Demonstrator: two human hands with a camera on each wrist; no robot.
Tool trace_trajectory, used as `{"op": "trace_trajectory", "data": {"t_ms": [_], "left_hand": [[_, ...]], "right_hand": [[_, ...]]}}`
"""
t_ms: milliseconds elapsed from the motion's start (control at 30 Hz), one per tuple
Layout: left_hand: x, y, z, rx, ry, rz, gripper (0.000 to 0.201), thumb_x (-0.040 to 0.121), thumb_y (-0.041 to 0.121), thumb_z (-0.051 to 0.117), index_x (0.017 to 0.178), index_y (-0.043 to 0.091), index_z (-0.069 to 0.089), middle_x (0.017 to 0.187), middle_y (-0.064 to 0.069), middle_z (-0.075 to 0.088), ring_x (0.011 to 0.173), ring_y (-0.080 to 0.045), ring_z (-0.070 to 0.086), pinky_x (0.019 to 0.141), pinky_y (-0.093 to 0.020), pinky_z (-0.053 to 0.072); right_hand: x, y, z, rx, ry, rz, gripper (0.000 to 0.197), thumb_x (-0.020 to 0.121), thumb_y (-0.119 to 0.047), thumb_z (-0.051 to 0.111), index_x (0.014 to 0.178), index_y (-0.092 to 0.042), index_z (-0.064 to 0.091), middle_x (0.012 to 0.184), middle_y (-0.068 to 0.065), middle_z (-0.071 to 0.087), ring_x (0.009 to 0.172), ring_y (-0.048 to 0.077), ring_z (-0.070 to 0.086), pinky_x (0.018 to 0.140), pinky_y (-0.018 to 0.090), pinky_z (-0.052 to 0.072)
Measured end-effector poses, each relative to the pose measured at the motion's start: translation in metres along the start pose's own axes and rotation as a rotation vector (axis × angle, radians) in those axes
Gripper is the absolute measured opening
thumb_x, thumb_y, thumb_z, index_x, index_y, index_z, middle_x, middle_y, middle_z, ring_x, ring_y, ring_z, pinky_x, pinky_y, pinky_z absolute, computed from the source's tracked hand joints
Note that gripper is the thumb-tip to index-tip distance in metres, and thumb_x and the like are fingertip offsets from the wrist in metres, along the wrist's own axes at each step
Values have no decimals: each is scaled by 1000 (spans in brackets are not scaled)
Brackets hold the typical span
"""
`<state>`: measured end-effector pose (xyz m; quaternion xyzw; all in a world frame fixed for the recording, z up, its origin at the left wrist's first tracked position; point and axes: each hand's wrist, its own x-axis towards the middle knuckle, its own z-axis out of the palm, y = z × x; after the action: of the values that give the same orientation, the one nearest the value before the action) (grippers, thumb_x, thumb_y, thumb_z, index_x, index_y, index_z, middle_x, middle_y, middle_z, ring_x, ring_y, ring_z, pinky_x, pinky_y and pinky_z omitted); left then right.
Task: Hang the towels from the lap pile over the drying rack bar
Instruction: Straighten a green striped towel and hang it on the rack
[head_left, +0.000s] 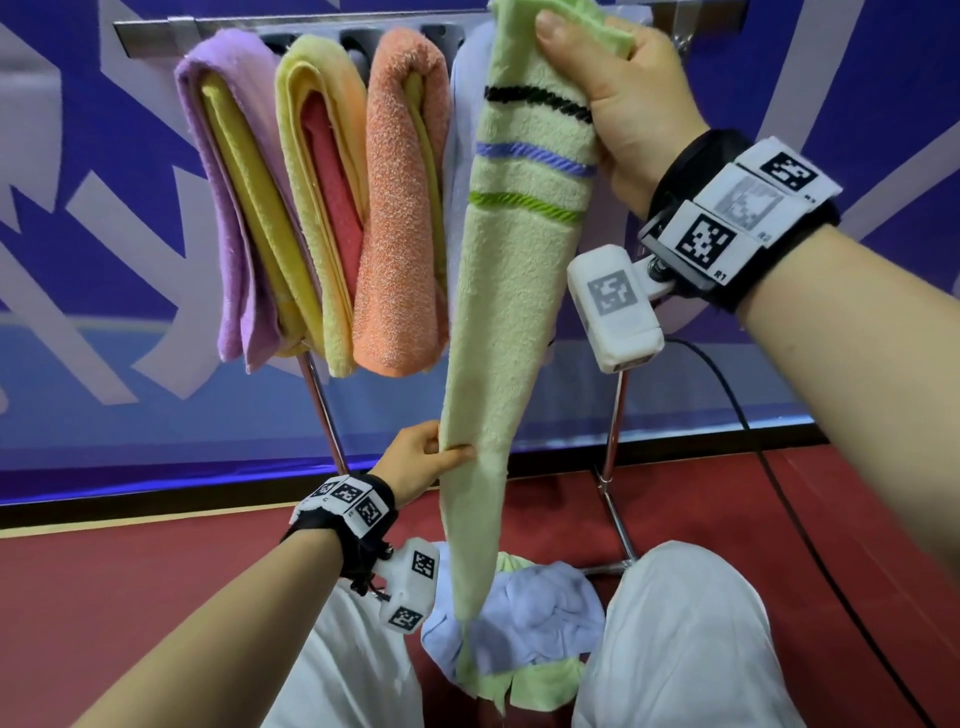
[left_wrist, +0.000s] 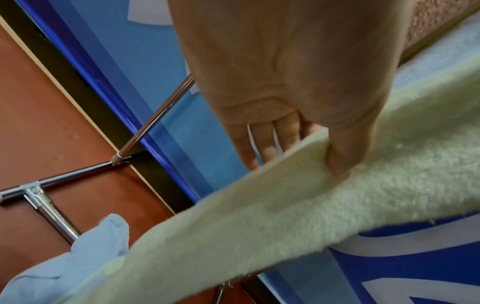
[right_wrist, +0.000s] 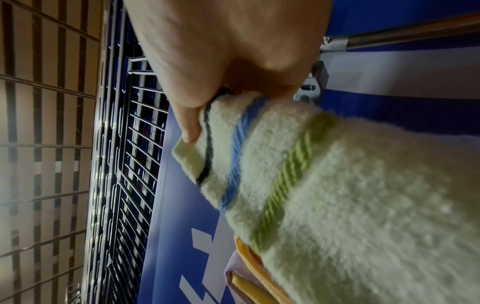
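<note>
Two hands stretch our pale green towel (head_left: 511, 291): our right hand (head_left: 618, 109) clutches its striped top near the rack bar (head_left: 156, 32), our left hand (head_left: 421, 457) pinches its edge lower down.

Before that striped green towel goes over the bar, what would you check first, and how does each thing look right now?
1. Right hand has a firm grip on the green towel near its striped end: ok.
2. Left hand pinches the towel's edge lower down: ok.
3. Towel spread flat for hanging: not ok, it hangs bunched and narrow.
4. Towel's lower end clear of the lap pile: not ok, its tip reaches the pile.
5. Free space on the bar right of the orange towel: cannot tell, the green towel hides it.
</note>
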<state>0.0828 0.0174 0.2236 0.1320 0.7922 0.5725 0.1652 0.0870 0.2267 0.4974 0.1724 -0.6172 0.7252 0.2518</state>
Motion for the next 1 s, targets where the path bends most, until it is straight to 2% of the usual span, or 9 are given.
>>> {"op": "trace_trajectory", "data": {"t_ms": [133, 300, 433, 567, 667, 767, 833, 933, 1000], "left_hand": [[0, 0, 5, 6, 50, -2, 67, 54, 53, 78, 106, 12, 65, 103, -6, 73, 96, -20, 70, 87, -41, 56], [1, -1, 2, 111, 40, 0, 17, 77, 27, 77, 90, 19, 69, 96, -6, 74, 91, -21, 71, 86, -46, 56], [4, -7, -1, 79, 44, -46, 29, 86, 30, 66, 93, 3, 70, 97, -17, 72, 89, -27, 69, 87, -53, 54], [7, 2, -1, 132, 74, -106, 41, 92, 33, 50, 91, -6, 64, 91, -18, 70, 79, -20, 61, 87, -51, 51], [10, 27, -2, 163, 73, -103, 36, 97, 28, 45, 95, -1, 66, 89, -6, 67, 79, -16, 60, 84, -35, 52], [16, 55, -9, 273, 73, -41, 39, 95, 36, 50, 97, 1, 67, 96, -10, 71, 84, -20, 64, 86, -38, 52], [18, 72, -12, 308, 65, -1, 44, 93, 41, 54, 93, -1, 66, 86, -8, 69, 77, -17, 61, 81, -37, 53], [19, 98, -9, 424, 6, 53, 46, 93, 46, 53, 74, 4, 61, 67, -1, 56, 59, -9, 49, 57, -18, 43], [20, 111, -5, 431, -60, 82, 50, 95, 45, 50, 70, 4, 62, 65, -2, 58, 56, -7, 48, 59, -19, 43]], "right_hand": [[5, -1, 0, 9, 25, -28, 5, 87, -7, 66, 83, -5, 62, 75, 0, 73, 75, 18, 71, 74, 33, 56], [9, 1, -6, 16, 18, -70, 7, 87, -5, 64, 80, -7, 64, 75, 0, 74, 78, 21, 71, 78, 39, 57], [8, 5, -17, -22, 102, -92, 6, 85, -11, 67, 80, -8, 65, 78, 2, 73, 79, 20, 70, 78, 38, 57], [-1, 26, -31, -622, 127, -115, 15, 83, -29, 64, 75, -16, 64, 72, -2, 62, 70, 11, 57, 68, 31, 49], [-29, 63, -39, -1115, -28, 56, 19, 84, -21, 58, 92, -7, 67, 87, 11, 66, 84, 22, 60, 78, 33, 45], [-72, 112, -46, -1279, -269, 352, 23, 88, -24, 54, 99, -9, 68, 104, 16, 68, 100, 35, 61, 84, 35, 49], [-95, 140, -48, -1357, -445, 500, 22, 89, -26, 54, 97, -13, 70, 106, 14, 69, 102, 34, 62, 82, 32, 48], [-112, 160, -38, -1022, -408, 557, 27, 93, -31, 51, 88, -14, 70, 100, 5, 71, 100, 25, 63, 85, 32, 47], [-113, 155, -22, -587, -279, 608, 32, 99, -33, 43, 87, -18, 68, 96, 0, 70, 97, 16, 63, 90, 33, 46]]}}
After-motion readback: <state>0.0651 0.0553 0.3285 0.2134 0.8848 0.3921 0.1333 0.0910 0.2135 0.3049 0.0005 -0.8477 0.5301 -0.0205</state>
